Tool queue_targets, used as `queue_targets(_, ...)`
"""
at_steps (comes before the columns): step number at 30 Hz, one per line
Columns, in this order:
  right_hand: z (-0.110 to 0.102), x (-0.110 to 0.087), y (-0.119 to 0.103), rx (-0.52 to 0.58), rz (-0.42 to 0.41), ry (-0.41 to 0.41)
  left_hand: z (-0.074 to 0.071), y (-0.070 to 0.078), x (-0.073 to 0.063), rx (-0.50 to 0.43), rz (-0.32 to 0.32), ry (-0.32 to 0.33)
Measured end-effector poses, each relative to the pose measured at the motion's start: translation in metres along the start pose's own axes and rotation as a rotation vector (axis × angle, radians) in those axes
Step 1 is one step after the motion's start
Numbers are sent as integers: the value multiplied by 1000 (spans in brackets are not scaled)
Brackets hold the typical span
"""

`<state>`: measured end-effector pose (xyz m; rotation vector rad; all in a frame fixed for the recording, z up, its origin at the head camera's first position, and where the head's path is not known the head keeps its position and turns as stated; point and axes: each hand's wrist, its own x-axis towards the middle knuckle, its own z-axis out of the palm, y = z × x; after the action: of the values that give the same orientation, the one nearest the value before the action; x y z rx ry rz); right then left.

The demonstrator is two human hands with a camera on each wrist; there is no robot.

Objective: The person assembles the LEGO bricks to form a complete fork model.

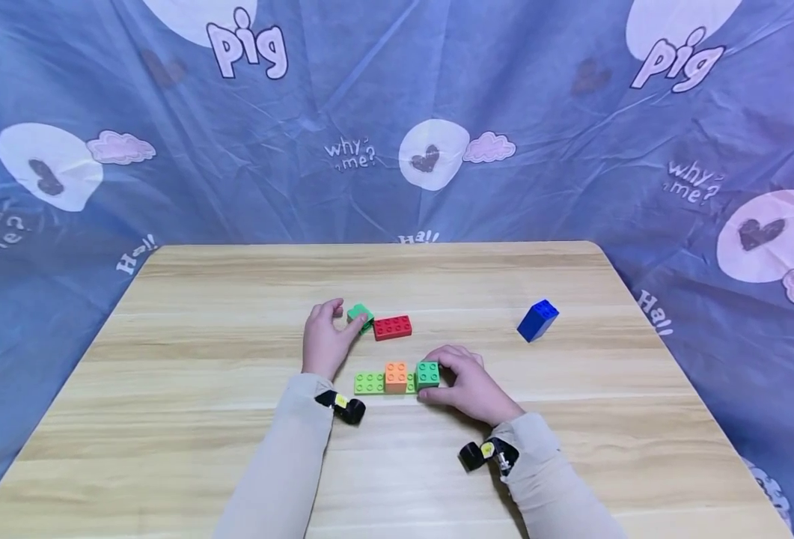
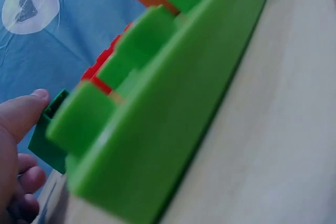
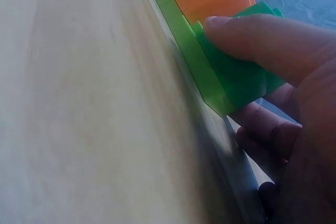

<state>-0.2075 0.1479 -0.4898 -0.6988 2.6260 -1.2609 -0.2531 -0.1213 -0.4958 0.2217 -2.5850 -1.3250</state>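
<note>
1. At the middle of a wooden table (image 1: 168, 449), a long lime-green base (image 1: 370, 384) lies flat, studs up. An orange brick (image 1: 396, 377) stands on it; a square dark green brick (image 1: 427, 374) sits at its right end.
2. The right hand (image 1: 471, 385) grasps that dark green brick, thumb on the near side, fingers reaching behind. Whether the brick is pressed fully home, I cannot tell.
3. The left hand (image 1: 324, 338) is farther from the viewer, its thumb against a second green brick (image 1: 359, 312) that lies tilted. The other fingers bend loosely and seem set back from it — no closed grip shows.
4. Just right of that brick is a red brick (image 1: 393, 327), studs up; well apart to the right is a blue brick (image 1: 538, 321).
5. The bricks look like hard, smooth plastic: probably light, stiff, hard to break, a little slippery on the flat faces.
6. The best hold is likely a pinch across two opposite sides, leaving studs and hollow underside free. The light base may slide — or tip up at one end — if pushed off-centre, so steadying its sides should help.
</note>
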Motion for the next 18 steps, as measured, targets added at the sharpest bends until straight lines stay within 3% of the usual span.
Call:
queue_targets(3,1,1,-1,0,-7,5,-2,0,0,108,18,-75)
queue_targets(7,2,1,-2,-3,-13,9,-4,0,-3,200,94,-138)
queue_targets(13,2,0,0,-10,-22,15,-6,-4,-9,135,164,-156)
queue_targets(18,1,0,-2,-7,-14,7,-6,-4,-9,103,138,-190)
